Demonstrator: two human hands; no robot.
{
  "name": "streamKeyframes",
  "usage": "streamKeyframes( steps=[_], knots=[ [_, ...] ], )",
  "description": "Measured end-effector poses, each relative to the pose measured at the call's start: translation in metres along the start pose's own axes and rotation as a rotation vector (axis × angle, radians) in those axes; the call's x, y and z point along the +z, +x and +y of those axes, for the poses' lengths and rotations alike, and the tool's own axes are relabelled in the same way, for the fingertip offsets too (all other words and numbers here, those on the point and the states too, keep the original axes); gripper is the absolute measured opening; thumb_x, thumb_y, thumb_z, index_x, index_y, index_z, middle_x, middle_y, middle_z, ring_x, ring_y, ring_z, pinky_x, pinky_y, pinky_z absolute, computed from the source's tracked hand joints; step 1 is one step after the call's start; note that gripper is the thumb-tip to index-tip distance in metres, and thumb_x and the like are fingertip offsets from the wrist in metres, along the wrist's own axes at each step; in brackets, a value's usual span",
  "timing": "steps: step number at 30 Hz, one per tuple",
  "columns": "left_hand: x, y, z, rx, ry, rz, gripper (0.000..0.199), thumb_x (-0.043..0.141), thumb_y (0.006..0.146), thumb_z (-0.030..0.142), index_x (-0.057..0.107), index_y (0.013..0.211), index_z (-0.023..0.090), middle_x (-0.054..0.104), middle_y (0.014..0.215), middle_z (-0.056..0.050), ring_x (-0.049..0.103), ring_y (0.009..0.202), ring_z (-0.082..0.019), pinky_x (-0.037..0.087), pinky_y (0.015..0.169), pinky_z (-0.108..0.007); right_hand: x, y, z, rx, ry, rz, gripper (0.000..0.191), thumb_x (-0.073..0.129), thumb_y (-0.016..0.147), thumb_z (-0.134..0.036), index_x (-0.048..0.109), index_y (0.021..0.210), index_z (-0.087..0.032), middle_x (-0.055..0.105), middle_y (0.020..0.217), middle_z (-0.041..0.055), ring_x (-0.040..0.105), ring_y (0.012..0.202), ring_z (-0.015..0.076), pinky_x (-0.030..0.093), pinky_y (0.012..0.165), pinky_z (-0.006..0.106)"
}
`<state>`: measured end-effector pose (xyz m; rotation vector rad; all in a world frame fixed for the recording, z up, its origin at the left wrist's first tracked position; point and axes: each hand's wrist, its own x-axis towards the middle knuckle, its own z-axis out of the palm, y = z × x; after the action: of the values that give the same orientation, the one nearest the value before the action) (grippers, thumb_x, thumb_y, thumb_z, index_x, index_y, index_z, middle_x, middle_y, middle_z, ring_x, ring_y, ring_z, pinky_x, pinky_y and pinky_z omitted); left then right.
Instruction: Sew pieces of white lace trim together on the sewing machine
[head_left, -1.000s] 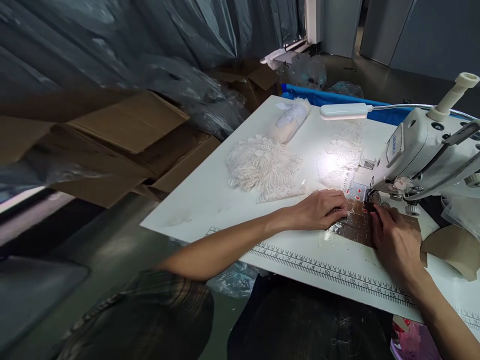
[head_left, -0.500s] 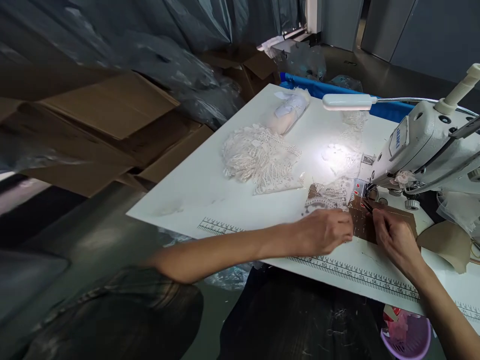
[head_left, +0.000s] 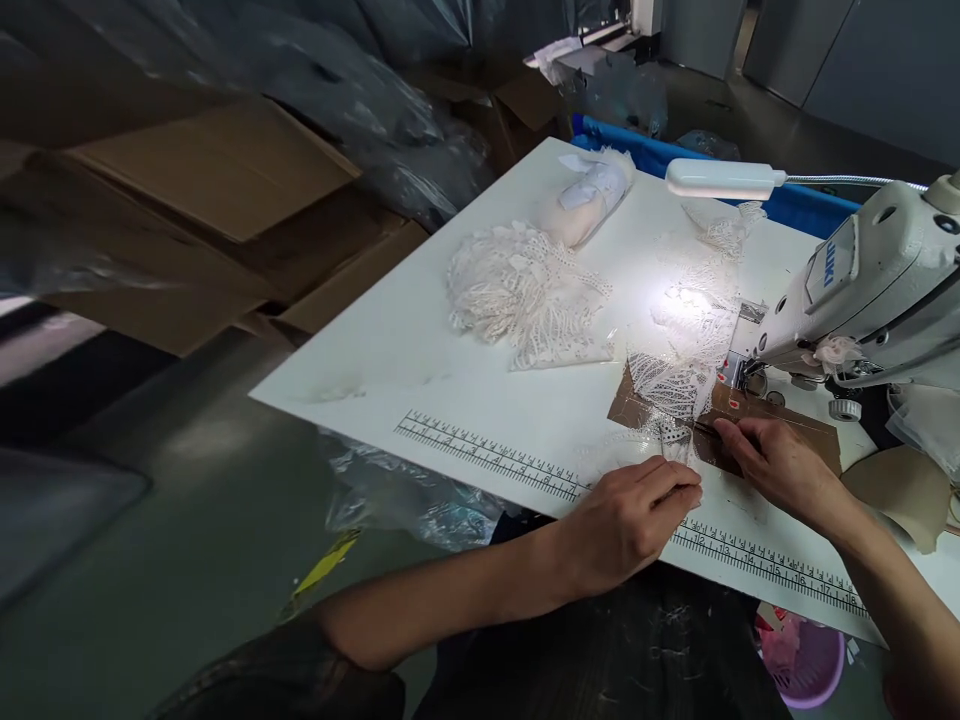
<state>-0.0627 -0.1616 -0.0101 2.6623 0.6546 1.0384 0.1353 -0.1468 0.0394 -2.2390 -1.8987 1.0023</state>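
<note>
White lace [head_left: 675, 385] lies on a brown board [head_left: 799, 430] beside the needle area of a white sewing machine [head_left: 870, 270]. At the table's front edge, my left hand [head_left: 626, 515] is closed, its fingertips pinching the near end of the lace. My right hand [head_left: 780, 465] rests over the board, closed on dark, thin tweezers [head_left: 705, 428]. The tweezers' tips point left at the lace, close to my left fingertips; whether they grip it I cannot tell.
A heap of white lace [head_left: 517, 290] and a wrapped roll [head_left: 589, 205] lie on the white table [head_left: 360, 350]. A lamp [head_left: 724, 178] hangs above. A curved tan piece [head_left: 900, 490] is at right. Cardboard boxes [head_left: 217, 170] stand left, a purple basket [head_left: 814, 670] below.
My left hand has come down toward the table's front edge, drawing the lace end nearer. My right hand and the tweezers have shifted left, away from the needle area. The view has turned slightly.
</note>
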Motion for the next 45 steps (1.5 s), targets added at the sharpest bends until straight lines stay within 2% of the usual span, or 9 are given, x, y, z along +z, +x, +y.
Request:
streamKeyframes(
  steps=[5, 13, 16, 21, 26, 30, 35, 41, 45],
  knots=[
    [0.003, 0.001, -0.001, -0.011, -0.016, -0.017, 0.018, 0.048, 0.093, 0.000, 0.063, 0.096, 0.010, 0.068, 0.093, -0.006, 0.064, 0.081, -0.014, 0.057, 0.069, -0.025, 0.006, 0.004, -0.004, -0.065, 0.026, 0.010, 0.049, 0.035, 0.090, -0.060, 0.045, 0.058, -0.023, 0.051, 0.054, 0.0005, 0.043, 0.052, 0.0134, 0.032, 0.052, 0.026],
    [0.000, 0.004, -0.001, 0.033, -0.048, -0.094, 0.010, 0.058, 0.096, 0.016, 0.065, 0.099, 0.010, 0.068, 0.101, -0.008, 0.065, 0.085, -0.015, 0.059, 0.072, -0.027, 0.012, -0.007, 0.014, -0.025, -0.043, 0.233, 0.054, 0.030, 0.091, -0.065, 0.053, 0.065, -0.024, 0.052, 0.050, 0.0007, 0.046, 0.046, 0.0155, 0.033, 0.051, 0.028],
    [-0.009, 0.022, -0.021, 0.002, -0.124, -0.046, 0.024, 0.054, 0.100, 0.030, 0.065, 0.103, 0.009, 0.066, 0.107, -0.011, 0.065, 0.088, -0.015, 0.060, 0.070, -0.027, 0.007, -0.022, 0.039, 0.000, -0.185, 0.336, 0.057, 0.028, 0.093, -0.066, 0.062, 0.073, -0.024, 0.057, 0.056, 0.0043, 0.052, 0.051, 0.0199, 0.035, 0.052, 0.030],
    [-0.015, 0.081, -0.072, -0.255, -0.198, -0.189, 0.021, 0.052, 0.100, 0.028, 0.065, 0.099, 0.012, 0.066, 0.101, -0.008, 0.062, 0.081, -0.013, 0.056, 0.071, -0.028, 0.007, -0.031, 0.074, -0.128, -0.487, 0.799, 0.048, 0.036, 0.095, -0.052, 0.066, 0.114, -0.019, 0.061, 0.115, 0.0195, 0.055, 0.097, 0.0341, 0.046, 0.074, 0.046],
    [0.005, 0.113, -0.095, -0.316, -0.065, -0.385, 0.019, 0.061, 0.090, 0.029, 0.058, 0.081, 0.013, 0.062, 0.095, -0.008, 0.058, 0.080, -0.015, 0.048, 0.066, -0.028, 0.019, -0.022, 0.094, -0.325, -0.397, 0.886, 0.041, 0.039, 0.098, -0.042, 0.064, 0.117, -0.016, 0.060, 0.110, 0.0176, 0.052, 0.100, 0.0313, 0.048, 0.082, 0.048],
    [0.003, 0.107, -0.104, -0.266, 0.081, -0.349, 0.014, 0.058, 0.088, 0.020, 0.052, 0.076, 0.015, 0.059, 0.094, -0.007, 0.054, 0.078, -0.015, 0.044, 0.063, -0.027, 0.025, -0.018, 0.111, -0.350, -0.327, 0.915, 0.036, 0.042, 0.098, -0.038, 0.065, 0.114, -0.016, 0.060, 0.108, 0.0168, 0.052, 0.100, 0.0294, 0.048, 0.084, 0.047],
    [-0.022, 0.094, -0.113, -0.011, 0.280, -0.107, 0.019, 0.040, 0.092, 0.005, 0.055, 0.087, 0.015, 0.061, 0.090, -0.007, 0.054, 0.080, -0.016, 0.047, 0.066, -0.029, 0.031, -0.017, 0.117, -0.352, -0.302, 0.962, 0.035, 0.042, 0.098, -0.035, 0.066, 0.113, -0.015, 0.062, 0.108, 0.0168, 0.054, 0.098, 0.0284, 0.047, 0.082, 0.045],
    [-0.011, 0.074, -0.089, 0.342, 0.240, -0.432, 0.023, 0.045, 0.101, 0.013, 0.065, 0.090, 0.016, 0.065, 0.083, -0.003, 0.056, 0.071, -0.012, 0.046, 0.067, -0.028, 0.036, -0.014, 0.115, -0.334, -0.304, 0.989, 0.035, 0.041, 0.098, -0.035, 0.068, 0.110, -0.016, 0.063, 0.106, 0.0151, 0.056, 0.095, 0.0266, 0.047, 0.081, 0.044],
    [-0.006, 0.088, -0.084, 0.329, 0.113, -0.496, 0.028, 0.056, 0.099, 0.043, 0.068, 0.099, 0.018, 0.068, 0.094, -0.004, 0.059, 0.078, -0.014, 0.044, 0.072, -0.028, 0.031, -0.021, 0.114, -0.368, -0.271, 0.976, 0.033, 0.043, 0.097, -0.032, 0.068, 0.112, -0.016, 0.062, 0.109, 0.0155, 0.058, 0.101, 0.0271, 0.051, 0.084, 0.045]
  ],
)
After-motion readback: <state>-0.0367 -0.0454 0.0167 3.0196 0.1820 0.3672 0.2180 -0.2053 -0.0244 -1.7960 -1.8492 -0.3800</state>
